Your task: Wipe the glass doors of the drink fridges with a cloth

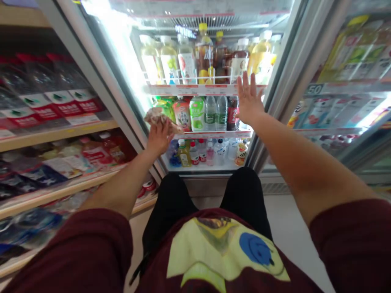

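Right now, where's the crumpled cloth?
In the head view, the crumpled cloth is left of centre, held in the left hand, in front of the green bottles at the left end of a fridge shelf.

Wood-toned shelves [61, 133] flank a brightly lit cooler [122, 53] above pale floor [293, 232].

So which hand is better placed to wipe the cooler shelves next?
Probably your left hand: it has what looks like a crumpled cloth in its grip. Your right hand is spread open, with nothing visible in it.
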Action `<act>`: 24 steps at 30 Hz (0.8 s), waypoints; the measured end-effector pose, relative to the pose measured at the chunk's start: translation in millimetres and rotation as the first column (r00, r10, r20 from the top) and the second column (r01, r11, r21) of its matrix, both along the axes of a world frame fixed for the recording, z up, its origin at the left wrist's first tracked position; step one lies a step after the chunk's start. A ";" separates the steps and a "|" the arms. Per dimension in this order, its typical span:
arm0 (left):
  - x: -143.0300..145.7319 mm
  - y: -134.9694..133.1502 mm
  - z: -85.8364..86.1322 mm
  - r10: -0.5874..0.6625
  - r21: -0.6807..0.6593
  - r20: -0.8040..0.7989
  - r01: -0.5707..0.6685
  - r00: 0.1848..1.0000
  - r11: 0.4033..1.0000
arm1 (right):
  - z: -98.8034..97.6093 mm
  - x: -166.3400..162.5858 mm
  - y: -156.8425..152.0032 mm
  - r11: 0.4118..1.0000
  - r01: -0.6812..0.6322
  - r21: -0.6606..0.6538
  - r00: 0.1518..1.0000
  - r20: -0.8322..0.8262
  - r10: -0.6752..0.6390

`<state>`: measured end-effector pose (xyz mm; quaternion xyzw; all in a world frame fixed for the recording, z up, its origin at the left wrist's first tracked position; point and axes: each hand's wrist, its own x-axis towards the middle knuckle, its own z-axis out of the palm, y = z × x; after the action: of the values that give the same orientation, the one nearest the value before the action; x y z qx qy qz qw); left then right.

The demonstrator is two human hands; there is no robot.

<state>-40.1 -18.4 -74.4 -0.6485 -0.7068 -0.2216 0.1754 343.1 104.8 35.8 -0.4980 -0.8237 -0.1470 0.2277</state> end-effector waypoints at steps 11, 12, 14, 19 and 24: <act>85.4 94.3 113.7 -0.104 0.194 -0.043 0.110 0.994 0.975 | 41.9 -68.9 -52.0 0.901 -0.390 0.189 0.918 0.000 0.397; 96.8 102.6 126.4 -0.132 0.184 -0.074 0.144 0.988 0.972 | 52.4 -77.2 -57.8 0.888 -0.408 0.213 0.910 0.010 0.415; 117.3 114.2 141.2 -0.210 0.143 -0.144 0.230 0.967 0.963 | 67.8 -90.3 -62.4 0.877 -0.416 0.240 0.903 0.000 0.429; 131.5 105.6 129.8 -0.401 0.098 -0.219 0.429 0.890 0.898 | 63.6 -101.0 -43.5 0.915 -0.378 0.143 0.923 -0.019 0.384; 74.6 65.9 96.7 -0.434 0.176 -0.279 0.490 0.857 0.854 | 47.1 -86.2 -18.8 0.905 -0.386 0.178 0.920 -0.001 0.392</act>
<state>34.5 47.6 22.3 -0.7949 -0.4719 -0.2649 0.2744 256.9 86.1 82.9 -0.3047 -0.8860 -0.1609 0.3103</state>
